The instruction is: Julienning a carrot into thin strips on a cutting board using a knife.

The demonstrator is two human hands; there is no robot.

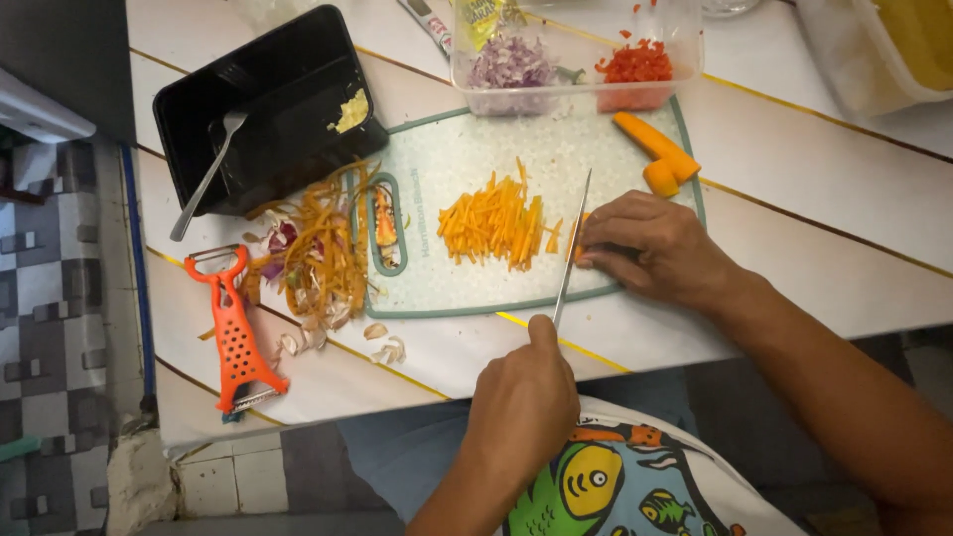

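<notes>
Left hand [526,397]: fingers wrapped tight around the knife [573,248].
Right hand [650,248]: fingers press a carrot piece [578,241] down flat.
Cutting board [437,288]: holds carrot sticks [494,223].

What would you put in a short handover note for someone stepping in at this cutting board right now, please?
Left hand: grips the knife, blade down on the cutting board.
Right hand: fingertips pin a small carrot piece against the blade.
Done: a pile of carrot sticks lies mid-board; peelings are heaped off the board's left end beside the orange peeler.
Left: the pinned piece and two carrot chunks at the far right corner are uncut.
Behind the board: a clear tub of chopped vegetables.
</notes>
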